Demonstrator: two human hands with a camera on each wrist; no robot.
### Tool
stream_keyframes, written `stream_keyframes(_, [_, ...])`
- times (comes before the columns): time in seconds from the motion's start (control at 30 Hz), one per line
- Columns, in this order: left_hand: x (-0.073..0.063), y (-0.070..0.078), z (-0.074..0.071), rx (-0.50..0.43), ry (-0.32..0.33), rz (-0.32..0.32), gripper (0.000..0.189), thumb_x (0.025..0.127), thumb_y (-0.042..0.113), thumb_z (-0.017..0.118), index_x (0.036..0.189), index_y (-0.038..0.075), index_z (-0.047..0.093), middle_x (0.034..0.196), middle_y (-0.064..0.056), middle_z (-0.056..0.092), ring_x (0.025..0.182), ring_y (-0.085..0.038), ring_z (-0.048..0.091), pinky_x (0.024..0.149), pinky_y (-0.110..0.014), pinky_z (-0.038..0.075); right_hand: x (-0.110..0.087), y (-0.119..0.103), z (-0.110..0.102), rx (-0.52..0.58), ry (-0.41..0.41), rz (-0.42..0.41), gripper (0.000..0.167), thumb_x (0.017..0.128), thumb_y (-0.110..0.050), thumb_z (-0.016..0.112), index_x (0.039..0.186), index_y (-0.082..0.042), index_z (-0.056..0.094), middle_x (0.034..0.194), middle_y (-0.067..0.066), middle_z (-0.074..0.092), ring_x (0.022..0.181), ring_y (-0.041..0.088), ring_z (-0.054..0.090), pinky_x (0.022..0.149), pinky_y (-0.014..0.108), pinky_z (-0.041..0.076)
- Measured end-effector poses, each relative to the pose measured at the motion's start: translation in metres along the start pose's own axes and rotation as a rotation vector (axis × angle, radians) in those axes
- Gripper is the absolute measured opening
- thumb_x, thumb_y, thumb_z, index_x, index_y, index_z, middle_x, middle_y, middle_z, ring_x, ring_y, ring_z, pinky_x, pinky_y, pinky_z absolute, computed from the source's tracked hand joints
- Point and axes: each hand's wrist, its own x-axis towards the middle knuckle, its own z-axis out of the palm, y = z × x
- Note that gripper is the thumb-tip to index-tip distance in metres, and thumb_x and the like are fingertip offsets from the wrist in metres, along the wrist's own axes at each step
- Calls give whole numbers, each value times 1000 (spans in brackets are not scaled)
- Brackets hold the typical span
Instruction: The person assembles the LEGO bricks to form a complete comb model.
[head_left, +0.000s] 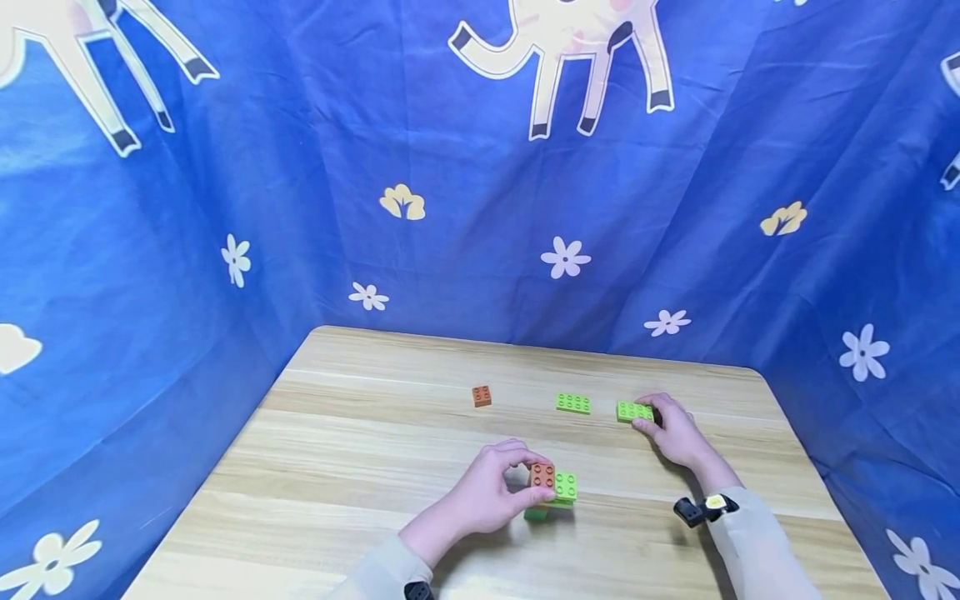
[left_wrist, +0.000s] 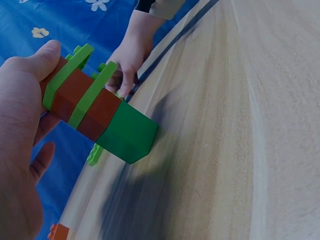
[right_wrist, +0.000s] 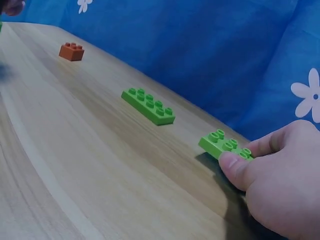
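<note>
My left hand (head_left: 487, 493) grips a stack of building bricks (left_wrist: 95, 102) at its top, between thumb and fingers. A dark green brick (left_wrist: 129, 132) forms the bottom, with brown bricks and two thin lime green plates alternating above it. In the head view, the top brown brick (head_left: 542, 475) covers one end of the upper lime plate (head_left: 566, 483). At the right, my right hand (head_left: 678, 437) pinches a studded lime green plate (right_wrist: 220, 144) by one end. A shadow shows under this plate, which looks slightly raised off the table.
A loose brown brick (head_left: 482, 396) lies on the wooden table (head_left: 360, 417) beyond the left hand. Another lime green plate (head_left: 573, 403) lies between that brick and the right hand. A blue curtain (head_left: 480, 208) hangs behind the table and along its sides.
</note>
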Motion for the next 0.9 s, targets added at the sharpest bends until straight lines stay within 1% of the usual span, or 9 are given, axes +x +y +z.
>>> stream_keyframes(0.17, [0,0,-1,-3,5,-1,40,90,49,83,120,22,77,105,21,69,107,-4,64,101,-38,51,-2,-9,-5,25,-22,-9,34,105,-14,68,135,1,59,111,11,66,97,27,61,88,51,50])
stream_keyframes(0.27, [-1,0,-1,-6,6,-1,40,89,48,84,119,22,77,105,21,69,107,-4,64,100,-38,51,-5,-16,-9,28,-22,-31,37,107,-16,65,138,3,57,111,10,65,95,23,60,86,46,51])
stream_keyframes(0.4, [-1,0,-1,-2,7,4,40,89,48,84,120,22,77,105,21,68,106,-4,63,98,-38,51,-9,-26,-14,25,2,-88,40,107,-15,65,141,5,57,114,11,65,95,21,61,84,42,53])
stream_keyframes(0.53, [-1,0,0,2,6,2,40,89,48,84,120,22,77,105,21,68,105,-4,63,97,-37,51,-14,-38,-19,12,20,-135,39,105,-13,67,140,3,60,115,8,65,93,19,61,80,38,53])
stream_keyframes(0.7, [-1,0,-1,-1,6,4,39,88,44,86,119,21,78,104,20,68,104,-4,64,97,-36,52,-17,-57,-26,-1,14,-165,37,105,-19,69,138,-2,63,106,-1,63,89,16,57,76,34,49])
stream_keyframes(0.8, [-1,0,-1,0,3,4,39,88,43,86,119,20,77,104,20,68,104,-4,64,98,-36,52,-20,-70,-30,-3,28,-205,36,106,-21,68,136,-3,64,102,-5,63,86,15,56,73,33,49])
stream_keyframes(0.9, [-1,0,-1,0,1,5,40,88,43,86,120,20,77,104,20,68,104,-4,64,99,-36,52,-22,-82,-33,0,47,-252,33,105,-20,69,134,-4,66,98,-7,62,83,13,56,71,36,50])
